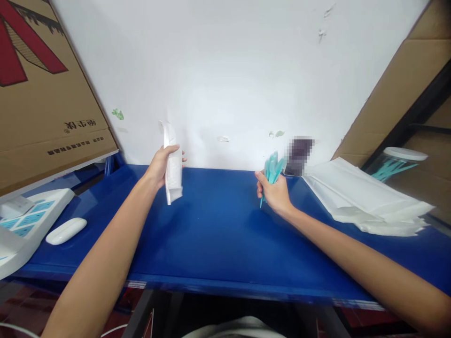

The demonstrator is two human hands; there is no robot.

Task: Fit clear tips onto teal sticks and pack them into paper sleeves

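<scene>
My left hand (160, 165) is closed around a white plastic bag (174, 164), which looks folded and stands upright above the table's left half. In my right hand (276, 191) is a bunch of thin teal plastic sticks (273, 165) with wider, flat upper ends; their exact kind is not clear. One narrow tip points down below the fingers. Both hands are raised over the blue table (211, 225), well apart from each other. Right of them lies a stack of white plastic bags (366, 195).
A clear jar (392, 166) with a white lid holds more teal sticks at the right. A phone (299, 157) leans against the white wall. To the left are a white oval case (66, 231), a white tray (52, 211) with blue compartments and a large cardboard box (42, 103).
</scene>
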